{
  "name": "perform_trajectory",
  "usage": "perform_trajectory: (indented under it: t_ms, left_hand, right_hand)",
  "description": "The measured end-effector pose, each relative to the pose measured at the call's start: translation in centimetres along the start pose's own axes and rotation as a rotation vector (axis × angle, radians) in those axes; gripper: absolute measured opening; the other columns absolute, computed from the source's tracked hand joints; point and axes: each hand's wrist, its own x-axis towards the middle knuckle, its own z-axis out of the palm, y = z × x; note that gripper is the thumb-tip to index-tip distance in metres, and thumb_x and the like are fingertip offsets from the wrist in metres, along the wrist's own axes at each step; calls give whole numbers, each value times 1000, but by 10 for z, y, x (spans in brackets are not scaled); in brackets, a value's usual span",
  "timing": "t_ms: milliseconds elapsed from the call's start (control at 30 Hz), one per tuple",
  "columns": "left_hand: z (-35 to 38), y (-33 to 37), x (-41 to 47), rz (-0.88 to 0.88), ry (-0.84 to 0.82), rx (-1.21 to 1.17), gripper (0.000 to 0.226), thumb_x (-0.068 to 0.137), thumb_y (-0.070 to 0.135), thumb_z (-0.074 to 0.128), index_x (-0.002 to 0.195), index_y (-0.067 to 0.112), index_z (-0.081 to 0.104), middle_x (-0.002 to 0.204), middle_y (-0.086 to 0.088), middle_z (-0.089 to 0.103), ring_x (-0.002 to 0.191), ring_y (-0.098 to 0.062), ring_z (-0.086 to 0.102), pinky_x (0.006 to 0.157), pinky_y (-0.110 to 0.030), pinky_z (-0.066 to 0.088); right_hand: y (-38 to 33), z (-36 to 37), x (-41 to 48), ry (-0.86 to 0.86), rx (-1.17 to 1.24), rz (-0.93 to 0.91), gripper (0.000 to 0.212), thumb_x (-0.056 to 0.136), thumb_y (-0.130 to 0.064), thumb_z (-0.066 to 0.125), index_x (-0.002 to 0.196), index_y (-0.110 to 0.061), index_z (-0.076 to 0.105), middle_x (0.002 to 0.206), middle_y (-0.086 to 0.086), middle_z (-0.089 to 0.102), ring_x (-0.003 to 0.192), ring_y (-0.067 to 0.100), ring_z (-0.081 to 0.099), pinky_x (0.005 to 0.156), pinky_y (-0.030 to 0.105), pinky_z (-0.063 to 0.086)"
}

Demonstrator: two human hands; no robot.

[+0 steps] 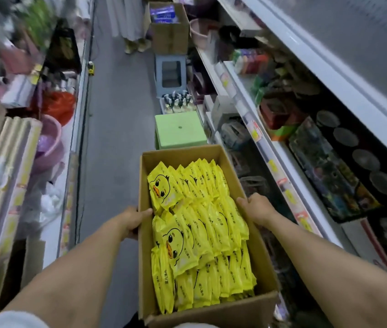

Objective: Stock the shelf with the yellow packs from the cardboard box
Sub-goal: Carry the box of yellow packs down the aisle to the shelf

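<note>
we hold the cardboard box [178,157] w/ both hands, mid-aisle, just left of the right-side shelf [280,163]. left hand [133,221] is clamped on the box's left wall: thumb hooked over the rim to the inside, fingers down the outside, mostly hidden. right hand [257,209] is clamped on the right wall, curled over the rim, fingertips out of sight on the far side. top of box is open, no lid flaps showing.

yellow packs [202,223] are all in the box, approx 3 rows from far to near, most standing on edge and leaning right. two lie face-up w/ a duck print, one in the far row at left, one in the middle row at left. can't see any yellow packs on the shelf.

shelf tiers hold mixed goods, too blurry to id. green stool [179,129] sits on the floor just past the box's far end. further on, a grey stool [171,74] carries a second box [169,39] w/ purple packs. left side: rolls [5,166] near, pink basin [51,143] and red bag [60,107] behind them.
</note>
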Motion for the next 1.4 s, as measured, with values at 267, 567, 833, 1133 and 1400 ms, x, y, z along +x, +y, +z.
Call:
perform_trajectory:
  t_ms: [267,567,833,1133,1400]
  left_hand:
    - [-74,180,119,50,10,68,28,96,36,59,103,9,51,99,-17,65,86,-32,66,71,-46,57]
    - [-117,326,268,33,62,53,29,98,35,55,112,10,51,93,-13,65,78,-27,64,65,-37,56]
    - [-123,414,377,27,117,12,22,101,32,51,115,14,52,86,-7,61,71,-20,60,55,-29,48]
    - [-116,424,442,9,177,77,36,96,32,59,129,17,56,113,-13,66,93,-34,64,74,-45,58]
    - [-139,405,473,16,-28,115,62,70,62,67,121,31,52,114,-10,67,99,-35,66,80,-51,59]
  right_hand:
    - [-111,-61,156,35,60,10,50,100,-42,48,60,-12,49,56,1,48,47,13,45,50,27,35]
    - [-202,-104,373,-12,45,-41,47,101,-42,47,63,-15,46,60,-1,48,51,13,45,52,26,33]
    - [-245,-127,521,-5,25,16,50,99,-42,50,57,-16,46,61,1,49,67,26,54,61,29,37]
    - [-246,-117,578,-80,11,164,42,100,-44,49,77,-10,57,81,12,64,68,23,60,58,29,43]
    - [-271,-114,543,45,57,271,43,102,-42,44,127,-11,60,122,18,64,109,33,59,91,38,45]
